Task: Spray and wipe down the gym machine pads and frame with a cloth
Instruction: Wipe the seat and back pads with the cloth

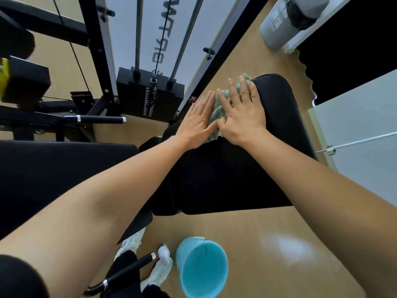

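Both hands lie flat with straight fingers, side by side, pressing a green cloth onto the black pad of the gym machine. The left hand covers the cloth's left edge and the right hand its right part. Cloth shows between them and past the right fingertips, near the pad's far end. A blue bucket stands on the floor.

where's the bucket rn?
Head view, bottom centre: the blue bucket stands on the floor, just right of a white shoe and below the near edge of the black pad.
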The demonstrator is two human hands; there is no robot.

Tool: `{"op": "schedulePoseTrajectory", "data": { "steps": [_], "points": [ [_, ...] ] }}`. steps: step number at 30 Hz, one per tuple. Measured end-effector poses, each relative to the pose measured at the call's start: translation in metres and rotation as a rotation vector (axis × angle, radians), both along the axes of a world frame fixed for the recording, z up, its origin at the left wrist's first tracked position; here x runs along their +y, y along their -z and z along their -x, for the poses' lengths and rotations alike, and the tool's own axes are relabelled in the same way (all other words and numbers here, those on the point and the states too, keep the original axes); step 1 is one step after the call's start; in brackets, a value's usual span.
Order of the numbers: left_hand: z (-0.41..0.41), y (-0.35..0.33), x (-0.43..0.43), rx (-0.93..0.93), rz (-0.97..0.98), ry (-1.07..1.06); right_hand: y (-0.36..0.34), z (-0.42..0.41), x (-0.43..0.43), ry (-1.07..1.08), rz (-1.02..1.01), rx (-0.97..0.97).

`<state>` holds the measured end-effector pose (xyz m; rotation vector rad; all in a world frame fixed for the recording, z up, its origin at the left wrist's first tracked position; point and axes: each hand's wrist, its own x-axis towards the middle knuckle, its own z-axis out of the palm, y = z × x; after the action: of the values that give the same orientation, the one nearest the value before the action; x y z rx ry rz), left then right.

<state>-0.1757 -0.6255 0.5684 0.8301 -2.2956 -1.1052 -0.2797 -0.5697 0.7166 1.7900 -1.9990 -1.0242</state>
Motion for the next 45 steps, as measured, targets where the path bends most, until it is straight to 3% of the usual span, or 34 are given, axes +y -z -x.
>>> {"op": "schedulePoseTrajectory", "data": {
  "steps": [6, 16, 22, 27, 32, 38, 45],
  "points": [
    [-0.017, 0.029, 0.036, -0.120, 0.050, -0.075, 0.024, -0.008, 0.033, -0.089, -0.034, 0.039],
    [-0.088, 0.107, 0.206, -0.271, -0.273, -0.108, 0.114, -0.069, 0.155, -0.181, -0.244, -0.040],
    [-0.091, 0.109, 0.260, -0.246, -0.463, -0.190, 0.127, -0.083, 0.189, -0.197, -0.337, -0.048],
    [-0.093, 0.111, 0.232, -0.199, -0.471, -0.178, 0.120, -0.075, 0.161, -0.245, -0.361, -0.053],
    [-0.077, 0.104, 0.146, -0.066, -0.455, -0.234, 0.113, -0.069, 0.082, -0.214, -0.287, -0.007],
    [-0.067, 0.087, 0.058, -0.082, -0.493, -0.226, 0.104, -0.062, 0.009, -0.194, -0.243, 0.080],
    [-0.071, 0.094, 0.042, -0.085, -0.484, -0.169, 0.110, -0.062, 0.009, -0.161, -0.178, 0.095]
  ]
}}
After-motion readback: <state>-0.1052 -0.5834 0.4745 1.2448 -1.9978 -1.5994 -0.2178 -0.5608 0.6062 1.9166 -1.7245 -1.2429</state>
